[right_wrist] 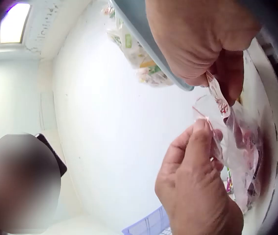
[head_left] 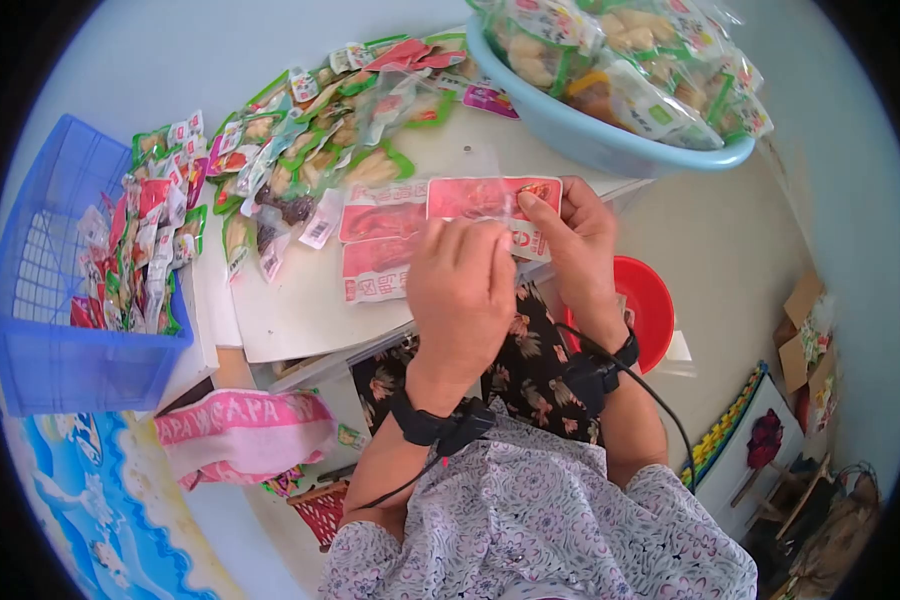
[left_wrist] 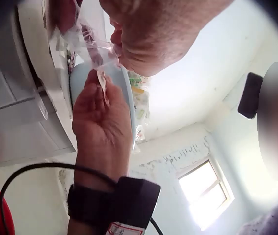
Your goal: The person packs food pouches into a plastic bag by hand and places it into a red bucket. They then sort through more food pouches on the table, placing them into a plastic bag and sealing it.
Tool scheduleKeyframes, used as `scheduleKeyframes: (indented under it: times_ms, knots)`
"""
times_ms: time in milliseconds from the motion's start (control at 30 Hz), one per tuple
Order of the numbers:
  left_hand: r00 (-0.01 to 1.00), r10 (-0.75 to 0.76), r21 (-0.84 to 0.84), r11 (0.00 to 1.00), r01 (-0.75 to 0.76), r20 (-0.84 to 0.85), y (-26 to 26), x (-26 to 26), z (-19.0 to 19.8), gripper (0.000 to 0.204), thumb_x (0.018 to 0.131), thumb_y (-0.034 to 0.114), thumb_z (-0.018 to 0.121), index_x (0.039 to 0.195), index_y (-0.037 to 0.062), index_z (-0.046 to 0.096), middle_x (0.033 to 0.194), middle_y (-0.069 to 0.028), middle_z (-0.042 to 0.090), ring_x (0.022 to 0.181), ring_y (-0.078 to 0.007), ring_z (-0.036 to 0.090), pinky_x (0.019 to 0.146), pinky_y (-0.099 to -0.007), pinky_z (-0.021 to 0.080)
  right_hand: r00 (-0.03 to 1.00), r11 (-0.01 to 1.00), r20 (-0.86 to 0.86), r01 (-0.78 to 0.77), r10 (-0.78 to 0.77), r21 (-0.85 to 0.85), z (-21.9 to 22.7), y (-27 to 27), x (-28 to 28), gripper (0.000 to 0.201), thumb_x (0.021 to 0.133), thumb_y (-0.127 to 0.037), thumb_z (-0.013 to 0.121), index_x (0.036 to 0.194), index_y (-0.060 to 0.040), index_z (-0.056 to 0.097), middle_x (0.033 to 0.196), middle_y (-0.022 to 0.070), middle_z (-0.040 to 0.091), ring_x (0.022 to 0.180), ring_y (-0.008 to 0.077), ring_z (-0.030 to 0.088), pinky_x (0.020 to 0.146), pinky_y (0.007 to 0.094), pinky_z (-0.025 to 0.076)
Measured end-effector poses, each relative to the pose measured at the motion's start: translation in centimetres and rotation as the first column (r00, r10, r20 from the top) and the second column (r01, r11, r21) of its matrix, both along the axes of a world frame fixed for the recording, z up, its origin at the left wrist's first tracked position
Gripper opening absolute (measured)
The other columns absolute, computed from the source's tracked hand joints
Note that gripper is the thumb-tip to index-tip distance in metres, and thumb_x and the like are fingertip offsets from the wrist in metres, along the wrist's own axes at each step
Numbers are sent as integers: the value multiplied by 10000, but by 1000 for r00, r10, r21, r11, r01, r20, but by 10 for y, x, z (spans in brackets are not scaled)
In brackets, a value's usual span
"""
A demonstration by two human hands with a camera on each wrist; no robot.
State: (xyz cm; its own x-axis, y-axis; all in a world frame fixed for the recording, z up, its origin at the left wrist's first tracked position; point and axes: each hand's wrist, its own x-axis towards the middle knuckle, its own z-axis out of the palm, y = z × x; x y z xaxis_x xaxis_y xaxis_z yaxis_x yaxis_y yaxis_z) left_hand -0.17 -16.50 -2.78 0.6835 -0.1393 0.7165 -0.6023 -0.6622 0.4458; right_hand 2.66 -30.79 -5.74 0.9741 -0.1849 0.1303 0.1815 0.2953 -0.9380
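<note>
In the head view my left hand [head_left: 462, 290] pinches the edge of a clear plastic bag [right_wrist: 232, 152], its fingertips close beside the other hand's packet. My right hand [head_left: 582, 245] grips a flat red and white food packet [head_left: 475, 197] by its right end, thumb on top. The right wrist view shows the packet's printed edge [right_wrist: 219, 98] between the right fingers, right at the bag's mouth. Two more red and white packets [head_left: 378, 268] lie on the white table, left of the held one. Part of the bag is hidden behind the left hand in the head view.
Several green-edged food packets [head_left: 315, 150] are heaped at the table's back. A light blue basin [head_left: 610, 150] full of bagged food stands at back right. To the left, a blue basket [head_left: 90, 360] holds small packets. A red bucket [head_left: 650, 310] is below the table at right.
</note>
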Motion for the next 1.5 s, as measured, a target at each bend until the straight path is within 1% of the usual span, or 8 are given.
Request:
scheduleKeyframes:
  times_ms: [300, 567, 767, 1033, 1133, 1233, 1433, 1500]
  knots:
    - [996, -84, -110, 991, 80, -33, 5, 0, -13, 76, 900, 24, 658, 971, 27, 631, 884, -103, 628, 841, -323, 577, 745, -440, 487, 992, 991, -102, -88, 78, -98, 2, 22, 23, 268, 988, -153, 730, 1132, 52, 634, 931, 60, 709, 790, 62, 625, 674, 225, 506]
    - [943, 332, -60, 942, -331, 4, 106, 30, -19, 356, 954, 170, 682, 1257, -6, 620, 1212, -199, 658, 1091, -370, 628, 1000, -459, 476, 964, 974, -134, -225, 228, 34, -8, 20, 25, 285, 985, -137, 724, 1194, 40, 646, 1000, 79, 730, 836, 125, 692, 718, 278, 584]
    - [876, -46, -444, 874, -198, -480, 138, 46, -56, 540, 1024, 223, 651, 1486, -20, 511, 1420, -214, 621, 1271, -269, 610, 1069, -372, 468, 930, 933, -197, -338, 311, -123, 14, 27, 28, 345, 964, -117, 744, 1230, 54, 607, 980, 80, 722, 819, 133, 698, 619, 285, 603]
    - [917, 56, -336, 920, -201, -396, 119, 36, -45, 568, 1024, 212, 653, 1509, -34, 487, 1450, -246, 602, 1282, -229, 613, 1074, -322, 463, 978, 948, -2, -203, 209, -244, -2, 54, 52, 293, 940, -117, 769, 1136, 36, 614, 924, 127, 712, 764, 175, 681, 622, 325, 566]
    - [899, 89, -316, 917, -242, -429, 113, 33, -38, 534, 1010, 199, 662, 1486, -2, 526, 1396, -216, 638, 1239, -250, 634, 1061, -334, 467, 970, 776, 227, 75, 90, -626, -5, 58, 53, 247, 940, -100, 755, 1091, 33, 613, 877, 151, 690, 747, 215, 648, 670, 364, 530]
    - [917, 139, -250, 937, -244, -374, 112, 32, -41, 494, 1004, 173, 660, 1459, 12, 555, 1357, -187, 655, 1222, -241, 639, 1046, -334, 478, 969, 773, 218, 49, 117, -633, -12, 52, 53, 262, 973, -160, 739, 1093, 38, 618, 881, 116, 715, 755, 140, 629, 651, 328, 514]
    - [916, -4, -394, 904, -168, -400, 128, 29, -47, 493, 1023, 128, 633, 1477, -23, 513, 1420, -194, 608, 1282, -263, 610, 1073, -362, 482, 967, 752, 198, 8, 163, -659, 7, 19, 47, 169, 947, -128, 716, 921, 12, 625, 790, 175, 661, 684, 281, 611, 653, 407, 488]
    - [892, -115, -526, 837, -150, -438, 133, 22, -46, 506, 1027, 129, 628, 1487, -31, 490, 1433, -214, 583, 1301, -295, 602, 1088, -387, 485, 975, 511, 174, 80, 140, -856, 23, -1, 42, 124, 952, -117, 695, 936, -1, 654, 740, 144, 661, 635, 244, 628, 613, 373, 489]
